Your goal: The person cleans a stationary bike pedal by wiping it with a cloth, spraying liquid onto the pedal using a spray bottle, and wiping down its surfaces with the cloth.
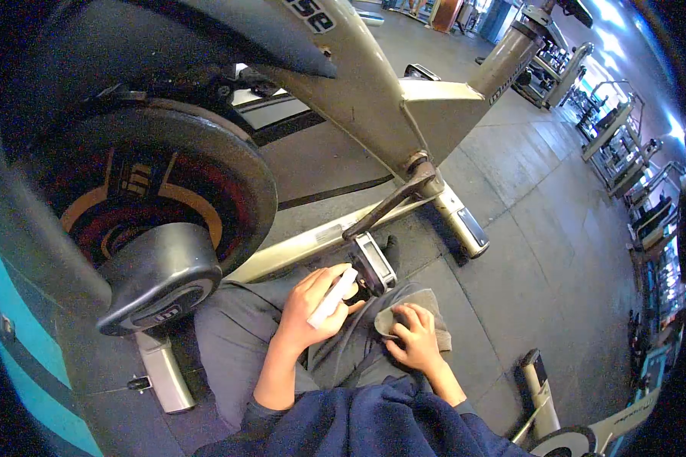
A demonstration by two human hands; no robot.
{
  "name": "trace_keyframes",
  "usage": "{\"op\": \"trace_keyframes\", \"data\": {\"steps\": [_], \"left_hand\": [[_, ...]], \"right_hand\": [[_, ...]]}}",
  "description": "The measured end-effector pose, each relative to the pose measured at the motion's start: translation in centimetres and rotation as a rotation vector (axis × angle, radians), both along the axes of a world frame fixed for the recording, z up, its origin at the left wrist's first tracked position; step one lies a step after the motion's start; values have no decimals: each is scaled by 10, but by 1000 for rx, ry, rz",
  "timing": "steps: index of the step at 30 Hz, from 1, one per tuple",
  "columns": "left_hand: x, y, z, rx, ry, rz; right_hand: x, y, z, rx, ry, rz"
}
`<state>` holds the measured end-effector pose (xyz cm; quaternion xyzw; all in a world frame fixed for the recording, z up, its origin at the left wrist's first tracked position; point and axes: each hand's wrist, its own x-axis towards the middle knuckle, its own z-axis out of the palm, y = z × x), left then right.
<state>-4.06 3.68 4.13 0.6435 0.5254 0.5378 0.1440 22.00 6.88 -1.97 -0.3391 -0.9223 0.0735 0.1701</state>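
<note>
My left hand point(312, 308) is closed round a white, flat-sided object point(333, 298), held beside the pedal point(374, 263) of an exercise bike. The pedal hangs from a worn crank arm point(392, 199). My right hand point(417, 337) rests over my knee with its fingers curled on a grey cloth point(439, 312). A rounded greyish patch shows under those fingers; whether it is part of the cloth I cannot tell.
The bike's beige frame point(358, 84) rises ahead, with its large flywheel point(160, 167) at the left. Its rear foot point(463, 221) rests on the dark tiled floor point(541, 251). Another bike point(560, 442) stands at the lower right. Gym machines point(617, 145) line the right side.
</note>
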Motion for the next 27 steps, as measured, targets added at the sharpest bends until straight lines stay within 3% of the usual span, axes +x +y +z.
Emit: {"op": "trace_keyframes", "data": {"steps": [6,8,12,13,14,16,18,24,25,27], "left_hand": [[-1,-2,0,-61,-115,-6],[-4,-2,-1,-51,-130,-15],[-5,-3,-4,-46,-161,-24],[-5,-3,-4,-46,-162,-24],[-5,-3,-4,-50,-173,-27],[-4,-3,-5,-54,-186,-32],[-4,-2,-9,-45,-148,-9],[-2,-4,-7,-53,-128,4],[-3,-5,-5,-53,-123,5],[-3,-9,1,-99,-208,-31]], "right_hand": [[-15,4,16,-73,-18,61],[-11,14,10,-256,108,109],[-6,19,32,-540,561,35],[-3,17,27,-549,737,-65],[-1,16,28,-724,924,-108],[-8,16,40,-831,1195,-74],[-12,18,49,-814,1127,-83],[-67,16,86,-411,645,-297],[-72,21,79,-264,583,-277],[-81,25,74,-240,568,-305]]}}
